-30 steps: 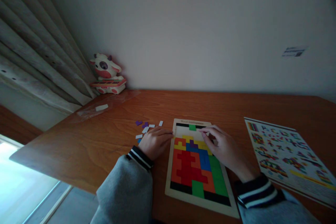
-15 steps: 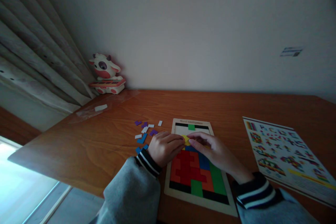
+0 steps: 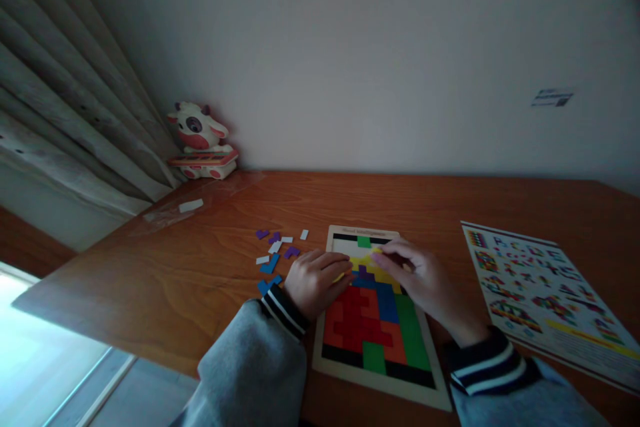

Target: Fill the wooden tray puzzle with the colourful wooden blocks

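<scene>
A wooden puzzle board (image 3: 380,383) lies in front of me, partly filled with red, orange, blue, green, yellow and purple block pieces. Over its left edge, my left hand (image 3: 317,280) is closed, with a yellow puzzle piece (image 3: 342,276) showing under its fingers. My right hand (image 3: 417,273) pinches another small yellow puzzle piece (image 3: 377,251) between thumb and fingers above the upper right of the board. Between the hands, a purple piece (image 3: 366,273) sits among yellow and blue ones. The fingers hide parts of both held pieces.
Loose blue pieces (image 3: 270,263), purple pieces (image 3: 292,252) and white pieces (image 3: 263,260) lie left of the board. A printed pattern sheet (image 3: 540,293) is on the right. A cow toy (image 3: 203,140) stands by the curtain (image 3: 75,93), near a clear plastic wrapper (image 3: 165,215).
My hands have parted from where they met over a yellow piece. The right hand has moved right and slightly up with a yellow piece, uncovering purple and yellow pieces on the board.
</scene>
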A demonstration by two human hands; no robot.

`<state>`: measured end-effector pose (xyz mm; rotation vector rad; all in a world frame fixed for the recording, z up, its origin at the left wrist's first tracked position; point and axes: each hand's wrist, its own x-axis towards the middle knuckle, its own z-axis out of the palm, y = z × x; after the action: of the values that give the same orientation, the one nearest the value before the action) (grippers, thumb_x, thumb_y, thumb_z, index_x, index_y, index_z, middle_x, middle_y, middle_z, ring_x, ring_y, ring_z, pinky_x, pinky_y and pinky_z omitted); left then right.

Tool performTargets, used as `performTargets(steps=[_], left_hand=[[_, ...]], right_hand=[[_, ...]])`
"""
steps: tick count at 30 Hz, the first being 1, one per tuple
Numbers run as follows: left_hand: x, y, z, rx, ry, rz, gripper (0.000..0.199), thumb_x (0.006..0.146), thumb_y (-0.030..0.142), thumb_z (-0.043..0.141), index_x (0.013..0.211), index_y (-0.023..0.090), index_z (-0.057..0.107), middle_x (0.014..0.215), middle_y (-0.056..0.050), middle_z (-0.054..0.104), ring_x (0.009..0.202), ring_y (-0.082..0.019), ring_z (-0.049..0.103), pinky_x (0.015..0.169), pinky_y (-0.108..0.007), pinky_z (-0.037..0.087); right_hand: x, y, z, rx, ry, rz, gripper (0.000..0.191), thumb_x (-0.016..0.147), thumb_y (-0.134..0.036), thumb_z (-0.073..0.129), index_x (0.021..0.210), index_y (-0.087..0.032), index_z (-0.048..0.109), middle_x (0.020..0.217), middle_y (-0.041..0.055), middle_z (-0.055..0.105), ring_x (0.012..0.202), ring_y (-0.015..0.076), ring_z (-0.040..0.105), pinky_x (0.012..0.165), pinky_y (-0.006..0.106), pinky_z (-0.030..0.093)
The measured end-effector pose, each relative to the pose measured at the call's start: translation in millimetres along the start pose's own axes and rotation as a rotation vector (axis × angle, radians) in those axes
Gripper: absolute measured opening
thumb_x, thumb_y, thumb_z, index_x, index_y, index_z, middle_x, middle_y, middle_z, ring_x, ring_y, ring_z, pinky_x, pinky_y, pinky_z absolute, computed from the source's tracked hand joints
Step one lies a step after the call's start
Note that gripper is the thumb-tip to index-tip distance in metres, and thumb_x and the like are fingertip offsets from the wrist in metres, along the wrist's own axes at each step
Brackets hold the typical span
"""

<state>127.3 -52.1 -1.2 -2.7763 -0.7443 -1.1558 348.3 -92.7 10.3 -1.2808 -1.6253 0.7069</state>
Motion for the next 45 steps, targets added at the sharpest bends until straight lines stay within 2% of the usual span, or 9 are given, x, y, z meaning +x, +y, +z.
performTargets(steps=[3,6,14,17,21,26,31,39,45], left_hand=[[-1.3,-1.7,2.5,-0.001,-0.041,-0.022,0.019,0.092,0.016,0.053,0.101,0.018,0.070,0.102,-0.006,0.073,0.083,-0.017,0.067,0.075,-0.031,0.057],[-2.7,-2.8,3.2,-0.009,-0.081,-0.027,0.025,0.090,0.011,0.050,0.105,0.018,0.068,0.105,-0.007,0.072,0.087,-0.018,0.066,0.076,-0.032,0.057],[-4.4,-2.7,4.5,-0.021,-0.119,-0.043,0.026,0.089,0.011,0.050,0.106,0.018,0.068,0.105,-0.007,0.072,0.088,-0.019,0.066,0.078,-0.034,0.057],[-5.3,-3.6,5.4,-0.017,-0.138,-0.052,0.025,0.090,0.012,0.050,0.106,0.018,0.068,0.106,-0.006,0.072,0.089,-0.020,0.066,0.078,-0.035,0.057],[-5.6,-4.2,5.4,-0.018,-0.171,-0.066,0.027,0.090,0.011,0.048,0.108,0.019,0.067,0.106,-0.005,0.072,0.091,-0.020,0.066,0.080,-0.035,0.057],[-5.2,-3.9,5.2,-0.012,-0.203,-0.071,0.028,0.091,0.011,0.046,0.109,0.018,0.067,0.107,-0.006,0.071,0.092,-0.020,0.067,0.081,-0.035,0.057],[-5.7,-3.6,6.8,-0.026,-0.226,-0.086,0.026,0.092,0.013,0.047,0.109,0.018,0.066,0.108,-0.006,0.071,0.093,-0.020,0.067,0.082,-0.034,0.057],[-6.8,-4.1,8.9,-0.029,-0.245,-0.087,0.026,0.092,0.014,0.048,0.110,0.018,0.066,0.109,-0.006,0.070,0.094,-0.020,0.067,0.084,-0.035,0.056],[-4.2,-2.7,5.1,-0.024,-0.268,-0.095,0.026,0.091,0.013,0.048,0.110,0.018,0.065,0.109,-0.006,0.070,0.094,-0.021,0.067,0.083,-0.037,0.057]], right_hand=[[1.8,8.6,-15.5,0.059,0.157,0.129,0.031,0.088,-0.050,0.058,0.096,-0.022,0.067,0.088,0.0047,0.069,0.080,0.0193,0.064,0.068,0.030,0.050],[3.1,17.5,-26.8,0.099,0.236,0.152,0.034,0.085,-0.053,0.061,0.094,-0.020,0.066,0.079,0.0039,0.068,0.075,0.0188,0.064,0.068,0.030,0.051],[4.3,24.4,-22.7,0.213,0.295,0.205,0.042,0.076,-0.051,0.072,0.104,-0.019,0.068,0.105,0.0098,0.072,0.100,0.0250,0.067,0.088,0.039,0.054],[4.1,24.1,-22.6,0.165,0.291,0.169,0.039,0.080,-0.051,0.067,0.102,-0.019,0.068,0.108,0.0110,0.072,0.102,0.0259,0.067,0.090,0.040,0.053],[3.5,29.1,-23.0,-0.007,0.280,0.144,0.040,0.082,-0.049,0.064,0.109,-0.020,0.064,0.104,0.0117,0.073,0.097,0.0265,0.069,0.081,0.039,0.056],[3.7,38.2,-15.9,-0.185,0.091,0.114,0.026,0.088,-0.040,0.056,0.104,-0.023,0.068,0.103,0.0088,0.074,0.091,0.0247,0.070,0.080,0.040,0.056],[6.7,41.1,-7.6,-0.270,-0.039,0.090,0.027,0.091,-0.033,0.051,0.110,-0.024,0.067,0.106,0.0080,0.074,0.095,0.0238,0.070,0.085,0.041,0.054],[9.9,39.2,-2.8,-0.371,-0.025,-0.033,0.024,0.089,-0.038,0.055,0.098,-0.025,0.074,0.098,0.0081,0.072,0.091,0.0237,0.067,0.085,0.040,0.052],[8.3,39.7,-1.6,-0.358,-0.007,-0.045,0.025,0.089,-0.043,0.056,0.095,-0.027,0.075,0.096,0.0074,0.070,0.092,0.0245,0.066,0.084,0.041,0.051]])
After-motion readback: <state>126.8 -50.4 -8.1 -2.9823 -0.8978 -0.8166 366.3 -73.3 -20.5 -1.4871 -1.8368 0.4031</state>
